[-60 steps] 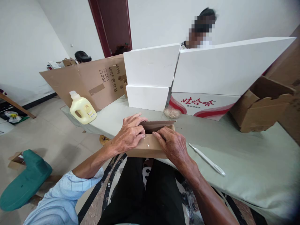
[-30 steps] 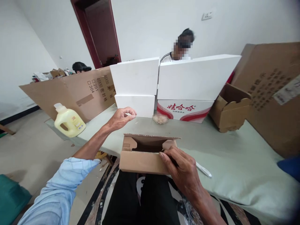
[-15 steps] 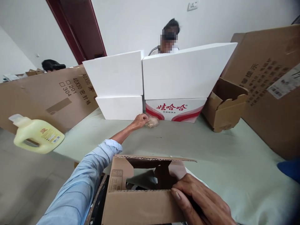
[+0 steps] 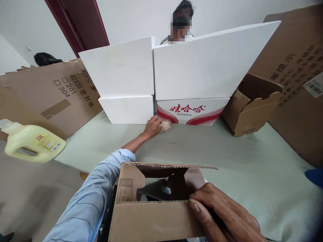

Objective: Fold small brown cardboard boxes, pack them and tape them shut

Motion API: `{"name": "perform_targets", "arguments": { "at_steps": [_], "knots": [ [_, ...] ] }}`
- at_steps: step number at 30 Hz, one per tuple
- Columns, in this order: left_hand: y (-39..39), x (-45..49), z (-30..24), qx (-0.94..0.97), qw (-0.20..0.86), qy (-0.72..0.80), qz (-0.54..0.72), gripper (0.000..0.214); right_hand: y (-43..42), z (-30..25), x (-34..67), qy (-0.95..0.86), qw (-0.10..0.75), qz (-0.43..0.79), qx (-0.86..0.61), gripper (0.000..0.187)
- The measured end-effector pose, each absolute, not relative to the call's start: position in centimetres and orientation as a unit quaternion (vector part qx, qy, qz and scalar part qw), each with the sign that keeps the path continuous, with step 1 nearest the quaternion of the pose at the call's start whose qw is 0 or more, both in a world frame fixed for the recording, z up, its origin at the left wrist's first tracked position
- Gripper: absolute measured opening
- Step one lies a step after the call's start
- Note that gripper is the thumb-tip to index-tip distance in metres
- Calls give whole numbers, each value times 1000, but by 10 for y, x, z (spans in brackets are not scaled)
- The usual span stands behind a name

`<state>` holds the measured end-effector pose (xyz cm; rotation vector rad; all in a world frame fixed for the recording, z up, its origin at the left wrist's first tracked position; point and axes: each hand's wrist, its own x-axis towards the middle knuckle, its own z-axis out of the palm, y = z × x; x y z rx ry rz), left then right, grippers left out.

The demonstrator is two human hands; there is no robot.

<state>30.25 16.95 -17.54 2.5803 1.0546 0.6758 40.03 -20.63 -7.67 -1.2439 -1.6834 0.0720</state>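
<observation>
My left hand reaches across the table with its fingers closed on the near-left side of a small crumpled clear plastic bag. That bag lies against the foot of the white boxes. Close to me is an open brown cardboard box, its far flap raised and something greyish-green showing inside. My right hand grips the right end of this box's near edge, thumb outside and fingers bent over the rim.
White boards and a red-printed white carton stand across the table. A small open carton is at right, a yellow jug at left. Large cartons flank both sides. A person is behind the boards.
My left hand has shifted slightly onto the plastic bag, its fingers curling over it. My right hand stays on the box edge. The view has tilted down a little.
</observation>
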Motion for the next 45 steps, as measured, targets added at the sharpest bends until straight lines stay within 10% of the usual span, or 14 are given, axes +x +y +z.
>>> {"name": "perform_targets", "arguments": {
  "at_steps": [11,19,32,45],
  "knots": [
    [133,257,-115,915,168,307,199,26,-194,-78,388,-678,527,-2,-513,18],
    [-3,104,-12,812,228,237,482,22,-181,-78,380,-681,519,-13,-517,23],
    [-67,45,-9,950,135,268,92,75,-151,-75,333,-774,363,-50,-517,41],
    [-64,24,-13,966,152,183,101,88,-154,-60,322,-782,351,-5,-515,34]
  ]
}}
